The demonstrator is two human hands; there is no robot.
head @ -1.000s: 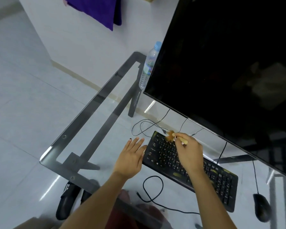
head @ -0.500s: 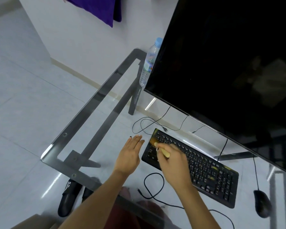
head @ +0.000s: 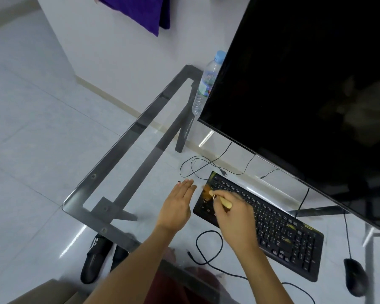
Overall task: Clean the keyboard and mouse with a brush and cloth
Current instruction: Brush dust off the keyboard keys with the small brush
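Note:
A black keyboard (head: 272, 224) lies slanted on the glass desk (head: 110, 194). My right hand (head: 235, 218) grips a small wooden-handled brush (head: 215, 197), its tan bristles on the keyboard's left end. My left hand (head: 178, 205) rests flat on the glass just left of the keyboard, fingers straight. A black mouse (head: 354, 276) sits on the glass to the right of the keyboard. No cloth lies on the desk; a purple cloth (head: 140, 12) hangs at the wall.
A large dark monitor (head: 305, 73) looms over the back of the keyboard. A water bottle (head: 205, 84) stands behind its left edge. Loose black cables (head: 206, 165) curl beside and in front of the keyboard. Black slippers (head: 97, 257) lie on the floor under the desk.
My right hand has drawn the brush from the keyboard's top-left edge down over the left-end keys. My left hand has stayed flat beside the keyboard.

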